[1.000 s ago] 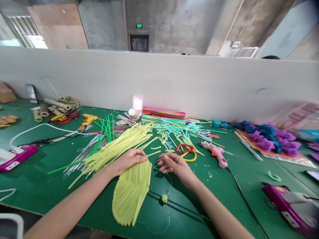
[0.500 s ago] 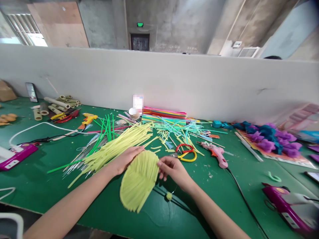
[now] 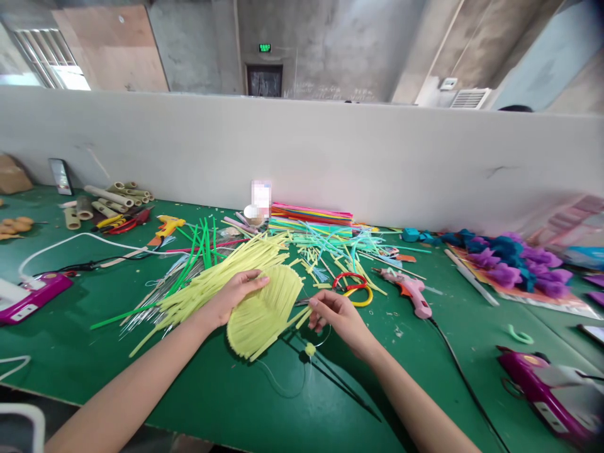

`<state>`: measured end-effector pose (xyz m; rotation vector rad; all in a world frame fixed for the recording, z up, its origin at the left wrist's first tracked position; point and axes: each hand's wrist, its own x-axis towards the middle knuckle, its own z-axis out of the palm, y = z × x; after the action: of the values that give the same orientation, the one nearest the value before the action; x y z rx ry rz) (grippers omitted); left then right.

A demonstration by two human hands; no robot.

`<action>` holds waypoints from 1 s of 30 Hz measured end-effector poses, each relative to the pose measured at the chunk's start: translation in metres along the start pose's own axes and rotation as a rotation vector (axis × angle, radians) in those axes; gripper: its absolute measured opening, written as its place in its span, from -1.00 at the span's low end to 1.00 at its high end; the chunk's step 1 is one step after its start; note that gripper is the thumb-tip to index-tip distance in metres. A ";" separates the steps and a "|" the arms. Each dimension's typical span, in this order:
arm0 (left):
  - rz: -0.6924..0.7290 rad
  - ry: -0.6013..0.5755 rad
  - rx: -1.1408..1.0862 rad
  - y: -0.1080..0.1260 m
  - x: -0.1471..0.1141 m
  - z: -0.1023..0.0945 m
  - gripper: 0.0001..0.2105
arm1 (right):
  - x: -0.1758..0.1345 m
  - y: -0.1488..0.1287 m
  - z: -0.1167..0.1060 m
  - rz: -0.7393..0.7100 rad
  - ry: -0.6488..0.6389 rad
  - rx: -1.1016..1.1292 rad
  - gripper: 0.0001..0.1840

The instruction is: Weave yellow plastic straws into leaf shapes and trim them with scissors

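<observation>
My left hand (image 3: 240,292) holds the left edge of a rounded, leaf-like piece (image 3: 264,314) made of yellow-green pipe cleaners laid side by side, its thumb on top. At the right of this piece, my right hand (image 3: 333,314) is closed in a pinch on the end of a yellow-green pipe cleaner (image 3: 299,319) that sticks out from it. Below the right fingers, a small yellow-green ball (image 3: 309,349) is on a thin clear thread or wire. Scissors (image 3: 356,289) with red and yellow handles lie just beyond the right hand.
Behind the left hand lies a heap of yellow-green pipe cleaners (image 3: 221,270). A pink glue gun (image 3: 410,289) with a black cord lies right; a yellow glue gun (image 3: 168,226) lies left. Purple power strips (image 3: 40,296) flank both sides. A grey partition (image 3: 302,157) closes the back.
The leaf-like piece has tilted back and risen slightly. My left thumb has come over its face. My right hand has moved slightly right, drawing a pipe cleaner end away from the edge.
</observation>
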<state>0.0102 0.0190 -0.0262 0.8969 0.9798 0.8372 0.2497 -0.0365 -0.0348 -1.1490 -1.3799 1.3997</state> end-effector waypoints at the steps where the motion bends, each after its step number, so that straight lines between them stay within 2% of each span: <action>1: -0.004 0.020 -0.008 0.001 0.000 -0.001 -0.65 | 0.000 0.000 -0.002 -0.005 0.004 -0.020 -0.60; 4: -0.019 0.041 -0.012 0.001 0.000 -0.002 -0.62 | 0.002 -0.002 -0.010 -0.056 0.114 -0.170 -0.58; 7: -0.019 0.052 0.002 0.000 0.000 -0.002 -0.61 | 0.002 -0.009 -0.031 -0.141 0.388 -0.535 -0.60; 10: 0.006 0.067 0.016 -0.003 0.002 -0.002 -0.62 | -0.001 -0.017 -0.067 -0.159 0.700 -0.865 -0.59; 13: 0.028 0.071 0.019 -0.006 0.004 -0.002 -0.63 | -0.006 -0.015 -0.106 -0.074 0.956 -1.132 -0.55; 16: 0.030 0.065 0.019 -0.007 0.005 -0.001 -0.64 | -0.011 -0.004 -0.134 0.205 1.126 -1.319 -0.34; 19: 0.026 0.057 0.019 -0.007 0.005 -0.001 -0.65 | -0.015 0.009 -0.149 0.405 1.165 -1.370 -0.13; 22: 0.026 0.050 0.021 -0.006 0.004 -0.001 -0.65 | -0.015 0.019 -0.154 0.501 1.104 -1.358 -0.06; 26: 0.026 0.049 0.024 -0.005 0.004 -0.001 -0.65 | -0.013 0.025 -0.159 0.520 1.015 -1.339 -0.18; 30: 0.022 0.055 0.033 -0.004 0.004 0.001 -0.63 | -0.012 0.021 -0.161 0.500 0.995 -1.309 -0.27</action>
<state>0.0128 0.0204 -0.0307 0.9179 1.0358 0.8709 0.4099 -0.0124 -0.0506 -2.6388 -1.1536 -0.1786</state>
